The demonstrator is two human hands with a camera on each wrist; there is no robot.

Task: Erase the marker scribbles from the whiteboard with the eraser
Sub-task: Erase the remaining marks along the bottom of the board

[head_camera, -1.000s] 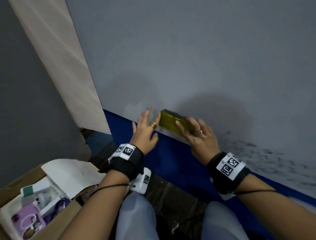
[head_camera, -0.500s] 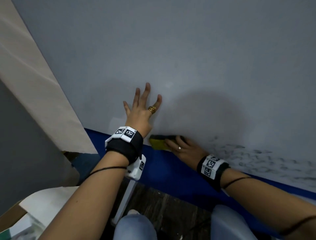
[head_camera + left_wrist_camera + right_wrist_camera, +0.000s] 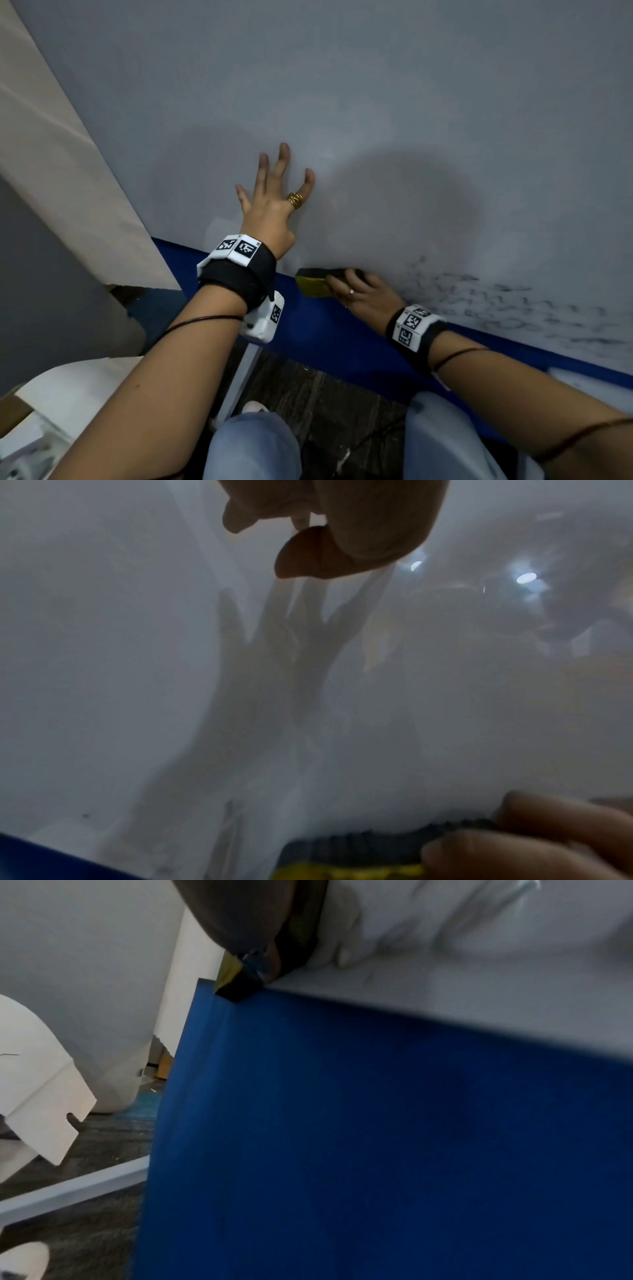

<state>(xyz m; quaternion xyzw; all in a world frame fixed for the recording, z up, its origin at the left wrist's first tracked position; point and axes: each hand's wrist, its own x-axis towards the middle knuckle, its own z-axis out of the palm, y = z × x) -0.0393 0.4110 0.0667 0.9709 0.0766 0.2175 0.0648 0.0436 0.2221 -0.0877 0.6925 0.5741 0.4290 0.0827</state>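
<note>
The right hand (image 3: 366, 294) clamps its grip on the eraser (image 3: 313, 282), pressing it to the whiteboard (image 3: 376, 102); scribbles (image 3: 513, 305) lie beyond its wrist. The left hand (image 3: 274, 205), fingers apart, probably braces the whiteboard above.

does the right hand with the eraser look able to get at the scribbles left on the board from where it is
Probably yes: the right hand holds the eraser against the whiteboard, and the scribbles lie just beside it with nothing between.

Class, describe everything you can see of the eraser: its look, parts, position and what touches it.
The eraser is a small block, yellow on its back with a dark, ridged wiping layer. That dark face lies against the whiteboard at its lower edge, just above the blue panel. The right hand grips it from the right. The scribbles lie right of it.
</note>
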